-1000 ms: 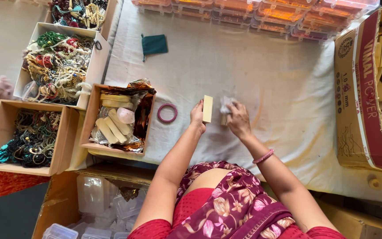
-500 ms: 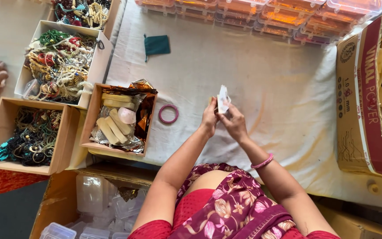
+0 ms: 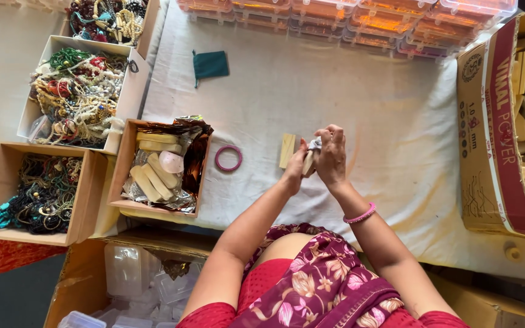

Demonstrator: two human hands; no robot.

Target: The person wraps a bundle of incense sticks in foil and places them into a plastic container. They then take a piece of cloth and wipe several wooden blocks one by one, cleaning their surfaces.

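Around me the containers sit in a ring on the cloth-covered desk (image 3: 360, 91). To my left an open cardboard box (image 3: 130, 163) lined with shiny brown foil holds pale wooden sticks and a pinkish heart-shaped piece; beyond it a brown box (image 3: 86, 194) is full of dark and teal bead strings, a white box (image 3: 130, 85) is heaped with cream, green and red bead necklaces, and another box of beads (image 3: 147, 24) shows at the top edge. Along the far side runs a row of clear orange-tinted plastic cases (image 3: 360, 21). At my right a large printed carton (image 3: 493, 140) lies open, packed with pale wooden blocks. Below my left arm a brown carton (image 3: 80, 273) holds clear plastic boxes. Both my forearms reach forward and meet over the middle of the desk. My left hand (image 3: 295, 167) is closed round a small pale wooden block (image 3: 308, 163), thumb up against its side, while my right hand (image 3: 332, 157) curls over it from the right, fingers bent and pinching a crumpled bit of clear wrapper (image 3: 315, 144) at the block's top. The block is light tan, mostly hidden between my hands. Just left of my hands a second wooden block (image 3: 287, 150) lies flat on the cloth, and a pink ring (image 3: 228, 158) lies near it. A small dark green pouch (image 3: 211, 64) rests farther off. A pink bangle (image 3: 360, 214) circles my right wrist.
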